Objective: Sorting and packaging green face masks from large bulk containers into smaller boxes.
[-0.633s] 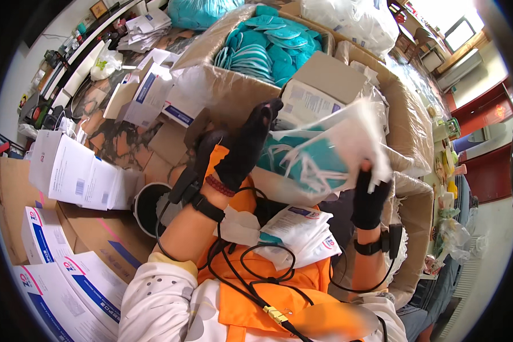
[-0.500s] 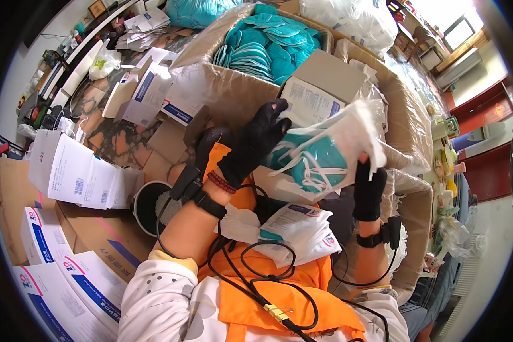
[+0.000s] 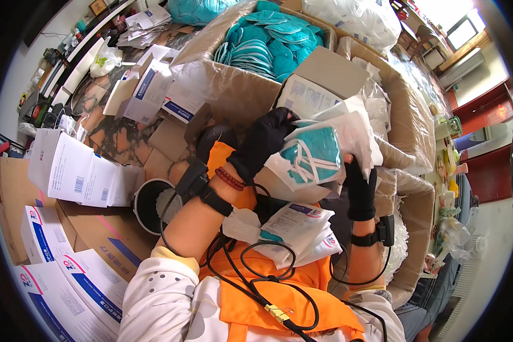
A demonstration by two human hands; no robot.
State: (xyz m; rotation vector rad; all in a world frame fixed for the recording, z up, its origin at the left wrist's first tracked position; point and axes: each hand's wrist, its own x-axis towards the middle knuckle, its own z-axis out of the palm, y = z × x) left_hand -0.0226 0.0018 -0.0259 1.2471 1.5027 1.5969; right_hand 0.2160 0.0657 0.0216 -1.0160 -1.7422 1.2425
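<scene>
Both hands had shifted closer together: the left hand (image 3: 262,143) met the pouch (image 3: 356,130) at its left edge, its grip impossible to tell, while the right hand (image 3: 360,187) pinched its right side. The pouch, showing a teal mask (image 3: 326,143), was above the white packets (image 3: 295,221).

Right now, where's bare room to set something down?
Bare marbled floor shows between the white carton by the bucket and the opened boxes beyond. Crowded: your apron, under pouches and cables; the box of teal masks.
</scene>
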